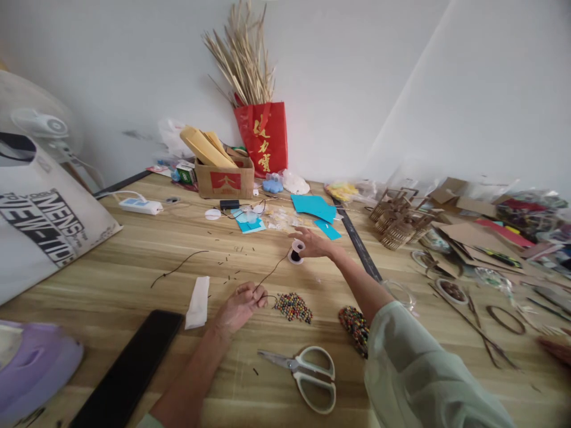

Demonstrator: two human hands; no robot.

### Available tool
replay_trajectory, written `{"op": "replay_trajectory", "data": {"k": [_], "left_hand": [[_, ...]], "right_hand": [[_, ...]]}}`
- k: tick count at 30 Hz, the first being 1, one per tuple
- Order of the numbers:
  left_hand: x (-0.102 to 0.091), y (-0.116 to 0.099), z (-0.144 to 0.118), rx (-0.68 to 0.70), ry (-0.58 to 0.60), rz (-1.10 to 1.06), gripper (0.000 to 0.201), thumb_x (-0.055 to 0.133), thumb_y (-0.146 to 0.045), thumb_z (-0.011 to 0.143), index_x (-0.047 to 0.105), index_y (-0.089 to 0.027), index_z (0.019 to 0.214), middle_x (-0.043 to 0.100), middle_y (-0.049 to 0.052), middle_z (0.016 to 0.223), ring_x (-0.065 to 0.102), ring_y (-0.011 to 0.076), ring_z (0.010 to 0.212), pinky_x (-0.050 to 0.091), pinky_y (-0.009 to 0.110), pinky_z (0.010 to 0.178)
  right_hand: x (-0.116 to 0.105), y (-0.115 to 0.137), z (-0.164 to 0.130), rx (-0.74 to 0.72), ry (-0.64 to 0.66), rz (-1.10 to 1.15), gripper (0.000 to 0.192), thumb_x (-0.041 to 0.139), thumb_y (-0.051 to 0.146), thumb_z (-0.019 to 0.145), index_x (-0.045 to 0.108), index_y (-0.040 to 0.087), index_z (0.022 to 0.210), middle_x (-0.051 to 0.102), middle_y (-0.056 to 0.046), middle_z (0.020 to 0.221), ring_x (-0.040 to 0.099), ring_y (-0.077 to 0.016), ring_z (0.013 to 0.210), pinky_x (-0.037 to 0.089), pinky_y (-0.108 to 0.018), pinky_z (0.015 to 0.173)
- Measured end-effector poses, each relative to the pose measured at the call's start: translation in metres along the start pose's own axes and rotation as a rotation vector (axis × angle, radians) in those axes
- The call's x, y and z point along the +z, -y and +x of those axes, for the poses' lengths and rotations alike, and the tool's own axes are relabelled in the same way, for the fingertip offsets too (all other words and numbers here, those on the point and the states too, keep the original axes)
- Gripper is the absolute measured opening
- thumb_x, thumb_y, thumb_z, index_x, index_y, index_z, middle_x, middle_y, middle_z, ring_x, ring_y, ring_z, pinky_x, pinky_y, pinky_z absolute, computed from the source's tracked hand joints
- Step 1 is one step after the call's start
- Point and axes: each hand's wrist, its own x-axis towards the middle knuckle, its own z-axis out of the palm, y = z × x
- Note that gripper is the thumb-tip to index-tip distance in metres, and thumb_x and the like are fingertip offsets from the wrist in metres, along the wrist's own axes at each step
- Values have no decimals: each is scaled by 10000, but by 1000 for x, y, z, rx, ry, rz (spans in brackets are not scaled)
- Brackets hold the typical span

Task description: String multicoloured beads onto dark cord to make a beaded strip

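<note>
My left hand (241,306) pinches a thin dark cord (273,271) between thumb and fingertips, just left of a small pile of multicoloured beads (293,307). A short loop of the cord sticks out toward the beads. From there the cord runs up to a white spool (298,245) wound with black cord. My right hand (313,242) has its fingers on the spool's right side and rim, gripping it. Below the beads lie scissors (292,364) with pale handles, their blades pointing left. A bundle of strung beads (354,328) rests beside my right forearm.
A loose cord piece (178,266), a folded white tissue (197,302) and a black phone-like slab (129,371) lie at left. Blue sheets (312,206), a cardboard box (225,180) and a red bag (272,139) are behind. Woven baskets (395,219) and clutter fill the right.
</note>
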Motion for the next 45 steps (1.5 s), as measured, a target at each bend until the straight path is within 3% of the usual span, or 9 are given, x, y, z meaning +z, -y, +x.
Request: {"op": "replay_trajectory", "data": {"k": [10,13,17,25,29,33,37,41,45], "left_hand": [[6,-3,-4,-13,85,8,432,822,-331,606,441,-154,507,347,-45,513,430,115,582,357,270,637],[6,-3,-4,-10,77,38,504,826,-348,581,373,-149,485,323,-49,490,420,109,562,360,275,633],[6,-3,-6,-24,105,71,581,829,-377,552,306,-144,451,283,-50,453,419,109,551,359,277,623],[11,0,-8,-84,205,167,575,820,-430,530,334,-156,394,300,-43,391,423,113,492,344,287,577],[11,4,-9,-125,261,176,575,824,-442,525,344,-156,390,342,-28,372,451,124,488,353,291,569],[11,4,-9,-126,245,199,591,825,-480,509,343,-163,383,337,-32,360,444,123,475,367,305,581],[10,4,-8,-128,249,207,603,824,-480,507,327,-164,377,336,-34,361,438,122,472,355,305,573],[7,5,-8,-121,284,165,585,820,-442,537,330,-159,390,337,-34,362,440,123,487,341,299,573],[6,5,-8,-123,299,182,565,818,-457,540,362,-162,386,354,-29,364,451,124,486,352,313,585]], "right_hand": [[15,13,5,257,-58,-24,498,471,501,905,541,114,1210,586,-219,1143,552,-365,1100,398,-472,905],[13,6,5,200,-5,10,433,587,403,848,561,173,1214,606,-158,1147,593,-313,1053,423,-405,892],[4,-6,3,59,-15,67,636,693,340,778,435,302,1358,464,-57,1372,514,-218,1193,385,-270,966],[16,17,10,206,-91,54,571,436,596,895,478,186,1290,557,-167,1207,568,-334,1102,416,-439,907],[20,22,15,221,-73,50,467,476,494,901,526,195,1255,578,-165,1172,597,-328,1046,429,-438,875],[10,6,15,111,-43,61,455,631,288,807,549,328,1253,519,-45,1319,511,-246,1185,395,-317,953],[9,-4,14,129,-93,52,520,578,400,849,467,273,1342,427,-83,1402,382,-267,1296,332,-353,1027],[19,2,16,242,-106,41,512,488,486,890,509,160,1285,518,-185,1249,483,-349,1179,379,-461,945],[19,-1,18,188,-54,69,427,609,379,826,564,236,1226,565,-111,1197,570,-277,1070,426,-368,897]]}}
